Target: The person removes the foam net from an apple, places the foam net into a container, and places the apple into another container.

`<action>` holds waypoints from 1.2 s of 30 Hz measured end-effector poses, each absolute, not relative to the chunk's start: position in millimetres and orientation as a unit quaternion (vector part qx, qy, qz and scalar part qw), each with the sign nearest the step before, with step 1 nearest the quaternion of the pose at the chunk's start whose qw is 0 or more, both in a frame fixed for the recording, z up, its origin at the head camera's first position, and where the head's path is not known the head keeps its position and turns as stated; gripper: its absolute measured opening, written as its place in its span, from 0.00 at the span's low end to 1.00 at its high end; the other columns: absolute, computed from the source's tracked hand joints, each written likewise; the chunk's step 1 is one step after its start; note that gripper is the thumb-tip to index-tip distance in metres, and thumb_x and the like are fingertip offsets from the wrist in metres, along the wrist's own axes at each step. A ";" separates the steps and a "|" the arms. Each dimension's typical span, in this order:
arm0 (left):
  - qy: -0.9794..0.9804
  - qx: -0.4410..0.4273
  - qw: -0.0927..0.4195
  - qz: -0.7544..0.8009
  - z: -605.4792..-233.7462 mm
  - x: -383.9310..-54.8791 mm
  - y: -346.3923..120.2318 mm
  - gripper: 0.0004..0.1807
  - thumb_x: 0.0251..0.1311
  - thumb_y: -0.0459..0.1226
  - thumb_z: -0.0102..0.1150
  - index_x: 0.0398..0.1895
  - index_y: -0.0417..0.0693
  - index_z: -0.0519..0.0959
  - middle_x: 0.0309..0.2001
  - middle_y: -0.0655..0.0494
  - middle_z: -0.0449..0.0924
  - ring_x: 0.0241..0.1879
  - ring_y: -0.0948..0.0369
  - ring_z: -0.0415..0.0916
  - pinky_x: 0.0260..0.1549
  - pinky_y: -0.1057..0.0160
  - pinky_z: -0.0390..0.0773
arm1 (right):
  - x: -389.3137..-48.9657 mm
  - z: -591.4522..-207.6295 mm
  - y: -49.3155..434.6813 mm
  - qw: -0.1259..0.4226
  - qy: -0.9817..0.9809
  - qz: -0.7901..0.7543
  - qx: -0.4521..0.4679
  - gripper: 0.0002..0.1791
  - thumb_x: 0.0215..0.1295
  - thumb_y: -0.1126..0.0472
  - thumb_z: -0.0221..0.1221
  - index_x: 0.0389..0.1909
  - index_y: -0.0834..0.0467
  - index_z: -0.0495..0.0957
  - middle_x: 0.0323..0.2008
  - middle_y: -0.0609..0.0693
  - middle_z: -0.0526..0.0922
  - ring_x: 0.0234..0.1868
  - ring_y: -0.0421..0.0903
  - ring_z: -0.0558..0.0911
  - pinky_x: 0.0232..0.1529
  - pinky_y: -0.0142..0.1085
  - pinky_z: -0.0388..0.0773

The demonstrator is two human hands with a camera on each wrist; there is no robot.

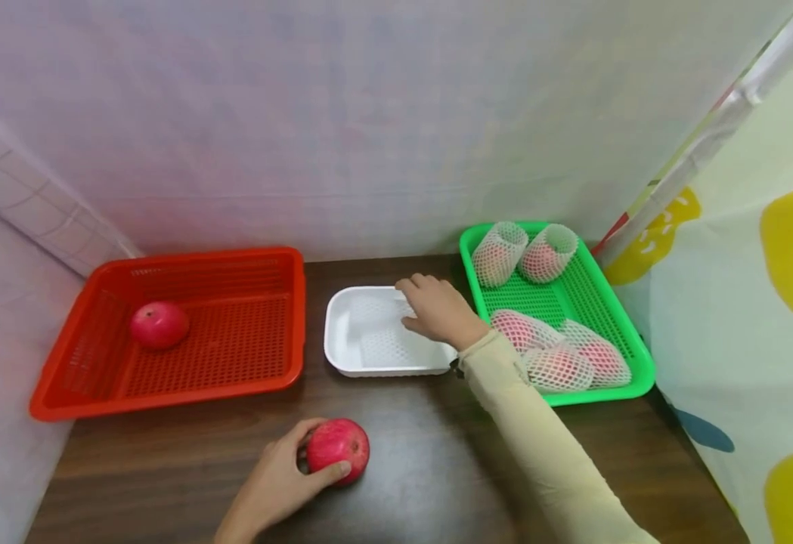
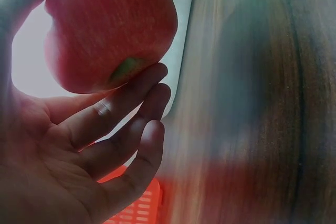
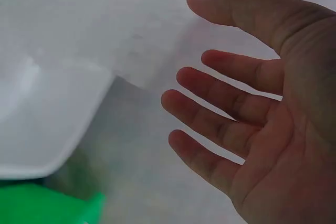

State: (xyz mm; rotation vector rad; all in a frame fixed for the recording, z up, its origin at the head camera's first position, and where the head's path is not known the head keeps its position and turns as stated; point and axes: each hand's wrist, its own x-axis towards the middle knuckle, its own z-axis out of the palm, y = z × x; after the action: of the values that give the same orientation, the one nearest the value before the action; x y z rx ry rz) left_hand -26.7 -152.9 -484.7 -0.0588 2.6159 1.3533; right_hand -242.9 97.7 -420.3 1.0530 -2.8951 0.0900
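My left hand (image 1: 277,474) grips a red apple (image 1: 338,449) between thumb and fingers, low in the head view. In the left wrist view the apple (image 2: 113,30) fills the upper left, with the fingers bent under it. My right hand (image 1: 440,308) reaches over the right part of a white tray (image 1: 338,332). White netting (image 1: 385,349) shows inside that tray. Seen from the right wrist, the right hand (image 3: 252,98) has its fingers spread and nothing in it.
On the left stands a red basket (image 1: 294,332) with one apple (image 1: 159,325) inside. A green basket (image 1: 621,325) on the right holds several apples in white foam nets (image 1: 559,369). A white curtain (image 1: 369,151) hangs behind the dark wooden table (image 1: 423,468).
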 end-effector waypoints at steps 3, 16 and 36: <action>0.885 -0.019 0.100 0.453 -483.2 -27.7 -152.2 0.37 0.44 0.61 0.76 0.56 0.57 0.78 0.45 0.61 0.82 0.41 0.64 0.78 0.42 0.55 0.80 | -222.9 -409.2 111.8 0.078 -0.928 0.046 0.360 0.27 0.61 0.54 0.70 0.57 0.62 0.77 0.47 0.56 0.81 0.46 0.54 0.80 0.44 0.47 0.80; 0.890 -0.037 0.116 0.439 -475.7 -31.3 -148.9 0.40 0.42 0.62 0.76 0.58 0.55 0.77 0.46 0.59 0.82 0.42 0.61 0.78 0.40 0.56 0.80 | -128.6 -401.9 153.1 0.161 -0.892 0.133 0.402 0.18 0.55 0.55 0.73 0.43 0.58 0.81 0.34 0.48 0.82 0.33 0.47 0.81 0.33 0.41 0.80; 0.989 0.060 0.034 0.133 -354.3 -184.4 -295.0 0.51 0.48 0.72 0.62 0.52 0.33 0.66 0.34 0.43 0.78 0.26 0.50 0.75 0.20 0.53 0.77 | -112.2 -433.4 160.9 0.103 -0.900 0.179 0.384 0.16 0.58 0.55 0.72 0.44 0.55 0.81 0.39 0.46 0.83 0.38 0.45 0.82 0.39 0.40 0.81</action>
State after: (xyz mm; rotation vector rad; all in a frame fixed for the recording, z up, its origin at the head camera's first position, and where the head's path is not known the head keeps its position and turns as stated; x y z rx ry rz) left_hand -184.4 -295.0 -354.3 0.1844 3.0404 0.4088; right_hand -112.2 160.9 -433.4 1.1318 -2.6557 0.5283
